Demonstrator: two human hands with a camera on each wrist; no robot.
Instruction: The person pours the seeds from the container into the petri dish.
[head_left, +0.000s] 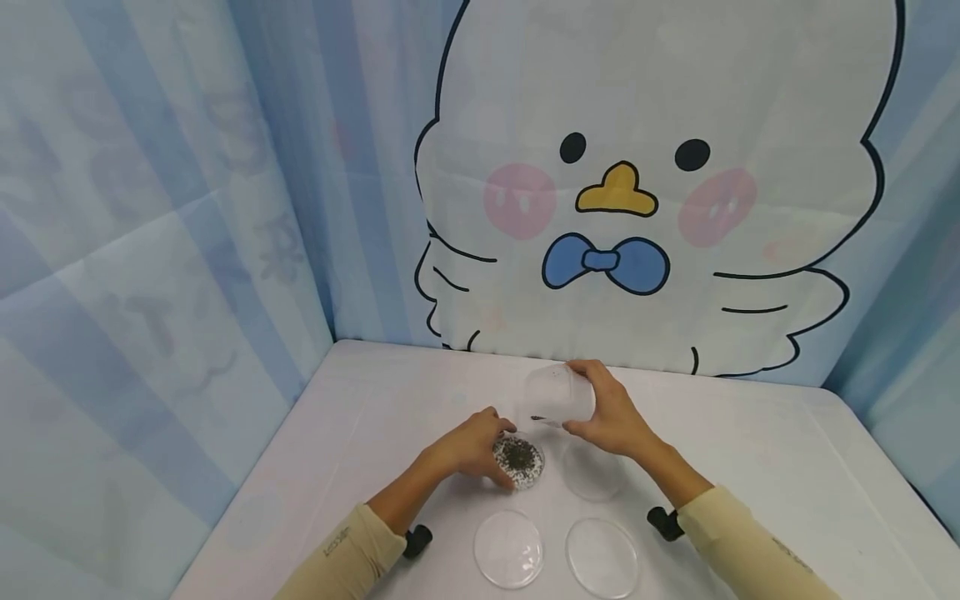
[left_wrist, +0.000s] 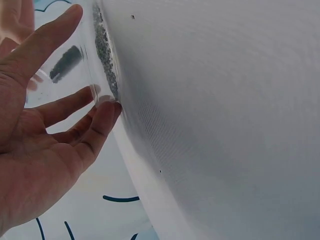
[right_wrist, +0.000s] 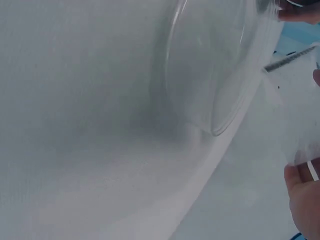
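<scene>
A round clear petri dish (head_left: 519, 461) stands on the table, its bottom strewn with dark granules that lie thickest in the middle. My left hand (head_left: 474, 446) holds this dish by its left side, fingers at the far rim and thumb at the near one. In the left wrist view, fingertips (left_wrist: 107, 107) meet the edge of the dish. My right hand (head_left: 611, 412) grips a clear plastic cup (head_left: 558, 393), tipped on its side just beyond the dishes. A small band of dark granules (left_wrist: 66, 63) lies inside the cup, near its lower side.
Another clear dish (head_left: 592, 472) stands right of the granule dish. Nearer the front are two more round clear dishes, one at left (head_left: 508, 550) and one at right (head_left: 602, 558). A printed curtain (head_left: 390, 208) hangs behind the white table (head_left: 360, 400). Black wrist mounts (head_left: 417, 542) show below the sleeves.
</scene>
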